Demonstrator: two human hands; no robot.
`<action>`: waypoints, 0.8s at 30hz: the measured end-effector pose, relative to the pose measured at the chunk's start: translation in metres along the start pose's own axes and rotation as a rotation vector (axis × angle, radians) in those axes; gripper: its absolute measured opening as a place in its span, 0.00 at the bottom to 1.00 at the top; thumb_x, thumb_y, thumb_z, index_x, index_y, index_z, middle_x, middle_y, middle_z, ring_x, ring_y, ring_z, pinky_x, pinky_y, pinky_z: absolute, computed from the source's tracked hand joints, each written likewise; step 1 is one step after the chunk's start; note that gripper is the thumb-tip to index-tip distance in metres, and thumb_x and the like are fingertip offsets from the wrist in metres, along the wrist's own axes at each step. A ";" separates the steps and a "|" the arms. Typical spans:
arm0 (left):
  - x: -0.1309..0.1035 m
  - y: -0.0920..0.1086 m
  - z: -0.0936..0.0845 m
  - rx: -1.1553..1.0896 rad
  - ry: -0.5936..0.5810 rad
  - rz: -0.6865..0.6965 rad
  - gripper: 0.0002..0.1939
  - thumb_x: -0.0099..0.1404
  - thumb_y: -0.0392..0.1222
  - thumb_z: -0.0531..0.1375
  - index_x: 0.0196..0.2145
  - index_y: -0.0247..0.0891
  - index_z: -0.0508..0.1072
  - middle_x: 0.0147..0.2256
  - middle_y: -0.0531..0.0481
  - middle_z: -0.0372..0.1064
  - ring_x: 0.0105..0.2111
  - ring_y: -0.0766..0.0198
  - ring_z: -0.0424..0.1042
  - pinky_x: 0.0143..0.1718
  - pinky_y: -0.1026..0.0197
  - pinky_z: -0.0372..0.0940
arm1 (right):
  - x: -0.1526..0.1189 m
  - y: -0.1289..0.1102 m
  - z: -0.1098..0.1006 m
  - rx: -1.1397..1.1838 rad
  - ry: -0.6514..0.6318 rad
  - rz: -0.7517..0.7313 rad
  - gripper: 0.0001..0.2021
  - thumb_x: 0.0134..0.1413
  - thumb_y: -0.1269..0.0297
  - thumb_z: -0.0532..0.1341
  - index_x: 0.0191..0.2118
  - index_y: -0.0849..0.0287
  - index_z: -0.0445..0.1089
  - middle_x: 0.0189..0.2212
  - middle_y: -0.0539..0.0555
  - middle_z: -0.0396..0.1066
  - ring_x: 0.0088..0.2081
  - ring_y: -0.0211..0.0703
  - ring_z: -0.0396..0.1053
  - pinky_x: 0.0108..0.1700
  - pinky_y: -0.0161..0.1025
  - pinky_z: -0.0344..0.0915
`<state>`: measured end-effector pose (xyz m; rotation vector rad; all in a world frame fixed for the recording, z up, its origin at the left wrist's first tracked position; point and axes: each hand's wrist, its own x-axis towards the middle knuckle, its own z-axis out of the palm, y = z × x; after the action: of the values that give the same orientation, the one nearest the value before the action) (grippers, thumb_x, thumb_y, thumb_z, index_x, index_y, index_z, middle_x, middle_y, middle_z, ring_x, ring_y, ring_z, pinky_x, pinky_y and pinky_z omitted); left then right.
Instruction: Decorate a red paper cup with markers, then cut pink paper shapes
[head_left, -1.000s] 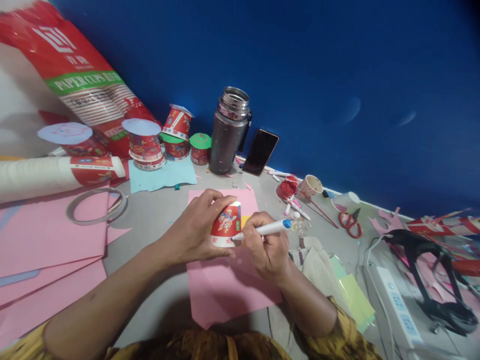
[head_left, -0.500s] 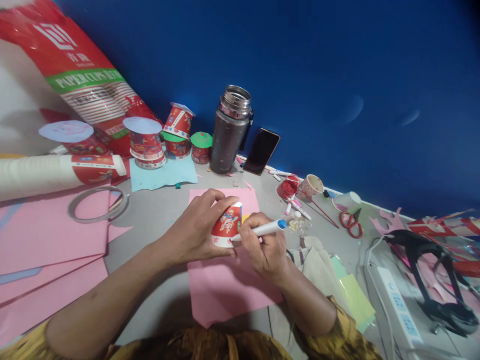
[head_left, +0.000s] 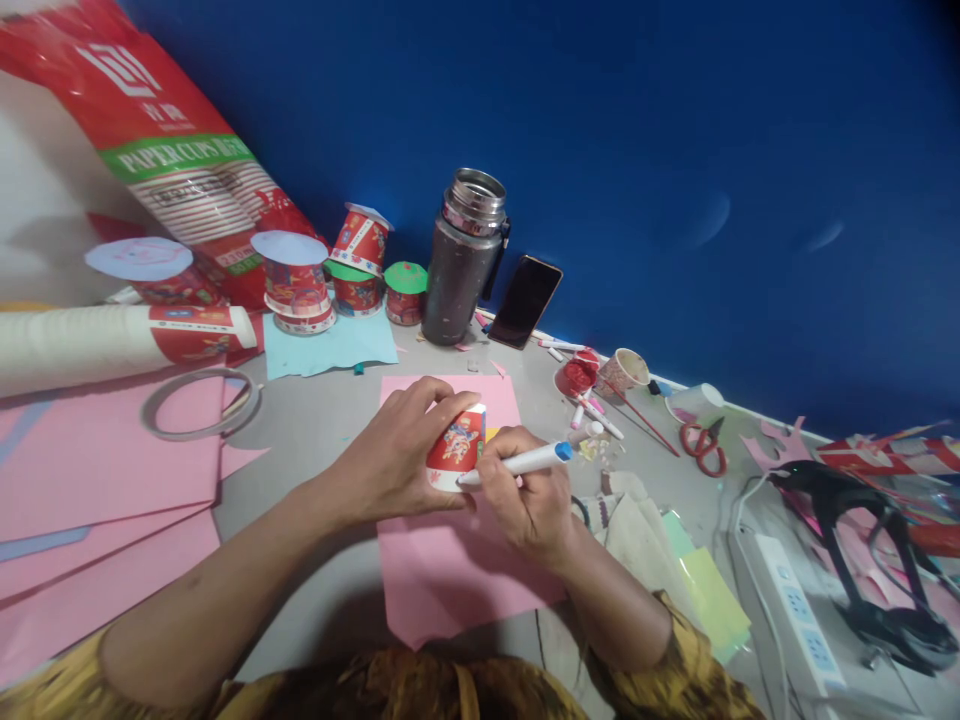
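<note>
My left hand (head_left: 411, 450) is wrapped round a red and white paper cup (head_left: 456, 442), thumb and fingers on opposite sides of it. In my right hand (head_left: 526, 492) is a white marker pen (head_left: 536, 459) with a blue end, its tip against the white band low on the cup. Small red marks show on that band. Beneath both hands lies a pink sheet of paper (head_left: 450, 580). A bit of something yellow shows behind the cup, mostly covered by my right hand.
Behind stand a dark flask (head_left: 459, 265), a phone (head_left: 525, 302) and decorated paper cups (head_left: 296, 275). To the left are a roll of tape (head_left: 156, 408), stacked cups (head_left: 82, 345) and pink sheets (head_left: 112, 460). Scissors (head_left: 703, 447), markers (head_left: 600, 415) and a power strip (head_left: 799, 612) lie to the right.
The pen tip has shifted slightly left along the cup's white band. Both hands keep their hold, and the whole view has moved slightly.
</note>
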<state>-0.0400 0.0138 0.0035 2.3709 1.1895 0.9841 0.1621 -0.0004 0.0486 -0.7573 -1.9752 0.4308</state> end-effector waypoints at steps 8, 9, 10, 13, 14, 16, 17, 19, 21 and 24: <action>0.002 0.002 -0.006 -0.021 -0.044 -0.030 0.49 0.54 0.60 0.76 0.67 0.43 0.64 0.55 0.37 0.67 0.56 0.38 0.72 0.54 0.36 0.70 | -0.003 0.006 -0.004 -0.030 -0.015 0.025 0.08 0.70 0.66 0.57 0.37 0.54 0.69 0.25 0.48 0.72 0.23 0.38 0.65 0.26 0.37 0.60; 0.002 0.002 -0.007 -0.023 -0.046 -0.033 0.50 0.53 0.61 0.76 0.67 0.43 0.64 0.55 0.37 0.67 0.56 0.38 0.72 0.55 0.36 0.70 | -0.003 0.006 -0.005 -0.023 -0.010 0.045 0.08 0.70 0.66 0.57 0.37 0.54 0.69 0.25 0.47 0.71 0.22 0.38 0.64 0.25 0.37 0.59; 0.003 0.001 -0.007 -0.027 -0.046 -0.033 0.50 0.53 0.62 0.77 0.67 0.43 0.64 0.55 0.37 0.67 0.56 0.38 0.72 0.54 0.37 0.70 | -0.004 0.006 -0.005 -0.017 -0.005 0.061 0.08 0.70 0.66 0.56 0.36 0.54 0.69 0.24 0.47 0.70 0.21 0.37 0.63 0.25 0.36 0.59; 0.003 0.001 -0.007 -0.044 -0.039 -0.037 0.50 0.52 0.61 0.77 0.67 0.44 0.65 0.55 0.38 0.68 0.56 0.38 0.72 0.54 0.38 0.70 | -0.003 0.004 -0.006 -0.013 0.005 0.063 0.09 0.70 0.67 0.56 0.35 0.54 0.69 0.24 0.46 0.70 0.21 0.36 0.63 0.25 0.36 0.59; 0.003 0.001 -0.007 -0.046 -0.037 -0.042 0.50 0.52 0.60 0.77 0.67 0.44 0.66 0.55 0.38 0.68 0.55 0.39 0.72 0.55 0.38 0.70 | -0.002 0.003 -0.005 -0.014 0.005 0.058 0.09 0.70 0.68 0.56 0.35 0.54 0.69 0.24 0.47 0.70 0.22 0.37 0.64 0.26 0.36 0.60; 0.003 0.002 -0.007 -0.046 -0.039 -0.052 0.49 0.52 0.57 0.77 0.66 0.44 0.66 0.55 0.39 0.68 0.55 0.38 0.72 0.54 0.38 0.71 | -0.001 0.001 -0.005 -0.008 -0.010 0.060 0.10 0.70 0.68 0.56 0.34 0.54 0.69 0.24 0.47 0.71 0.22 0.37 0.65 0.26 0.36 0.60; 0.003 0.003 -0.007 -0.045 -0.040 -0.054 0.49 0.51 0.56 0.77 0.66 0.43 0.66 0.55 0.38 0.68 0.55 0.38 0.72 0.54 0.38 0.71 | 0.000 0.001 -0.004 0.000 -0.017 0.066 0.10 0.70 0.68 0.56 0.34 0.55 0.69 0.24 0.47 0.71 0.22 0.37 0.66 0.27 0.36 0.61; 0.004 0.004 -0.007 -0.044 -0.042 -0.051 0.49 0.52 0.54 0.77 0.66 0.42 0.66 0.55 0.37 0.67 0.55 0.38 0.72 0.54 0.37 0.70 | 0.000 0.000 -0.004 0.013 -0.031 0.063 0.10 0.70 0.68 0.56 0.35 0.55 0.69 0.25 0.47 0.72 0.23 0.37 0.66 0.27 0.36 0.61; 0.004 0.004 -0.007 -0.043 -0.041 -0.043 0.49 0.52 0.54 0.77 0.66 0.41 0.65 0.55 0.37 0.67 0.55 0.37 0.72 0.54 0.38 0.70 | -0.001 0.002 -0.003 0.006 -0.035 0.058 0.10 0.71 0.68 0.56 0.35 0.55 0.70 0.25 0.48 0.72 0.23 0.38 0.66 0.27 0.36 0.61; 0.003 0.003 -0.007 -0.035 -0.047 -0.036 0.50 0.52 0.58 0.78 0.67 0.42 0.65 0.55 0.37 0.66 0.55 0.37 0.72 0.53 0.38 0.70 | -0.003 0.006 -0.004 -0.021 -0.036 0.071 0.09 0.70 0.65 0.57 0.35 0.54 0.70 0.25 0.48 0.72 0.24 0.39 0.66 0.27 0.37 0.60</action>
<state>-0.0423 0.0143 0.0112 2.3237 1.1841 0.9253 0.1686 0.0017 0.0453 -0.8399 -1.9938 0.4693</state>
